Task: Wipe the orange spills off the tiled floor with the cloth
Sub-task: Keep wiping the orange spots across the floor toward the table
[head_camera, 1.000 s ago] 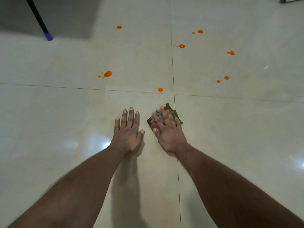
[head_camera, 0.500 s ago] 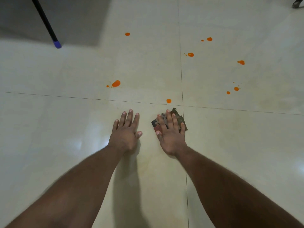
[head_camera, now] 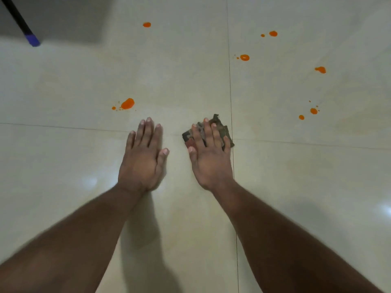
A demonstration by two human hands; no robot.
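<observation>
A small dark patterned cloth [head_camera: 222, 127] lies on the cream tiled floor [head_camera: 63, 166] where the grout lines cross. My right hand [head_camera: 208, 153] presses flat on it with straight fingers. My left hand [head_camera: 143, 157] rests flat on the bare tile to its left, fingers straight. Orange spills dot the floor beyond the hands: a large one [head_camera: 127, 103] ahead of the left hand, one far off [head_camera: 146, 24], several on the right tile [head_camera: 244, 57] [head_camera: 273, 33] [head_camera: 320, 70] [head_camera: 313, 111]. No spill shows right in front of the cloth.
A black pole with a blue tip [head_camera: 31, 40] stands at the top left, beside a dark shadowed area. Glossy tile stretches all around the hands.
Both hands slid forward across the grout line. The cloth moved over the small orange spot that lay just ahead of it, and that spot no longer shows.
</observation>
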